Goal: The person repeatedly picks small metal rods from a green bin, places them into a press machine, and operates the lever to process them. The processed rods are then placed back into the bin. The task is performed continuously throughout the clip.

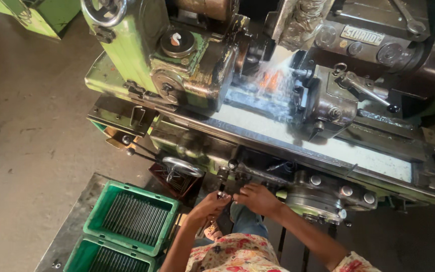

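Gripping a small lever (222,177) at lower centre, the left hand (208,205) closed around it; the right hand (258,197) rested beside, fingers curled, holding unclear, near the grinding machine's (187,75) handwheel (181,166), convenient for control.

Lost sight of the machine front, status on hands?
Left hand and right hand both at the small lever below the bed. Handwheel beside them. Grip unclear.

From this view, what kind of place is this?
Most likely a metalworking shop: a big green machine runs with coolant spraying, green crates hold rows of metal rods, and both hands work at its front controls.
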Demonstrator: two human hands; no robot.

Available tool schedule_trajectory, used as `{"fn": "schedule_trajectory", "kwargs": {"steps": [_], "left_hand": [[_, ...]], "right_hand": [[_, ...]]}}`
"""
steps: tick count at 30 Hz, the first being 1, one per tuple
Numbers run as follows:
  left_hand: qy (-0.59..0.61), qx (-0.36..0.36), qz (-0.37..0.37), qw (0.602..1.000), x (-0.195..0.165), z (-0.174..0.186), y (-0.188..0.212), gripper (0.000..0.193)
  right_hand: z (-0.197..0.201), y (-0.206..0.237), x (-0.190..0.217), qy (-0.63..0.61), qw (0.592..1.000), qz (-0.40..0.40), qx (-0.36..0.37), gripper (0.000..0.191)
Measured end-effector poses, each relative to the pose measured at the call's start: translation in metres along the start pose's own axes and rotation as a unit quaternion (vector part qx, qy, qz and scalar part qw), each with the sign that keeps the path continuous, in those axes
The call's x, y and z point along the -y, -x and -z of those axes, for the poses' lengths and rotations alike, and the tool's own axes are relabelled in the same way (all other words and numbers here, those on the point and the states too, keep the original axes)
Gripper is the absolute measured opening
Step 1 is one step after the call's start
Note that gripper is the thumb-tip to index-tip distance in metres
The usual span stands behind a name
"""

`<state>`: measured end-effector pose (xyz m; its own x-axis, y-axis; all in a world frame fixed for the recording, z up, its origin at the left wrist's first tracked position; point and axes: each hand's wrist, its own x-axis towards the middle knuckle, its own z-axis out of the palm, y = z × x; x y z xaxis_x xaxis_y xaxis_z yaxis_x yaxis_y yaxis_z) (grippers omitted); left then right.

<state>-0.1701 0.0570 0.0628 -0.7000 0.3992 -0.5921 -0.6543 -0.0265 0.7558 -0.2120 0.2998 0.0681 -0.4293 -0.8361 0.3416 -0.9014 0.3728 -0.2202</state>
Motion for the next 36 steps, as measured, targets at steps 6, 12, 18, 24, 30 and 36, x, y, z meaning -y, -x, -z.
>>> {"fn": "schedule_trajectory", "kwargs": {"steps": [6, 12, 18, 24, 30, 36], "left_hand": [[-0.054, -0.024, 0.016, 0.998, 0.009, -0.006, -0.004, 0.035], [0.111, -0.045, -0.010, 0.993, 0.025, -0.009, -0.003, 0.042], [0.305, -0.010, -0.051, 0.951, 0.022, -0.038, -0.005, 0.033], [0.242, -0.063, -0.067, 0.966, -0.007, -0.045, 0.005, 0.032], [0.142, -0.080, -0.088, 0.983, -0.037, -0.042, -0.010, 0.027], [0.121, -0.052, -0.105, 0.986, -0.051, -0.050, -0.014, 0.029]], "right_hand": [[0.003, -0.002, 0.000, -0.013, 0.997, -0.012, 0.077, 0.021], [0.023, -0.018, -0.005, 0.018, 0.999, 0.033, 0.019, 0.029], [0.081, -0.052, -0.016, 0.043, 0.984, 0.138, -0.106, 0.025], [0.106, -0.061, -0.006, 0.060, 0.983, 0.099, -0.143, 0.026], [0.092, -0.053, 0.000, 0.098, 0.983, -0.051, -0.144, 0.025], [0.087, -0.031, -0.003, 0.095, 0.975, -0.122, -0.160, 0.027]]}}
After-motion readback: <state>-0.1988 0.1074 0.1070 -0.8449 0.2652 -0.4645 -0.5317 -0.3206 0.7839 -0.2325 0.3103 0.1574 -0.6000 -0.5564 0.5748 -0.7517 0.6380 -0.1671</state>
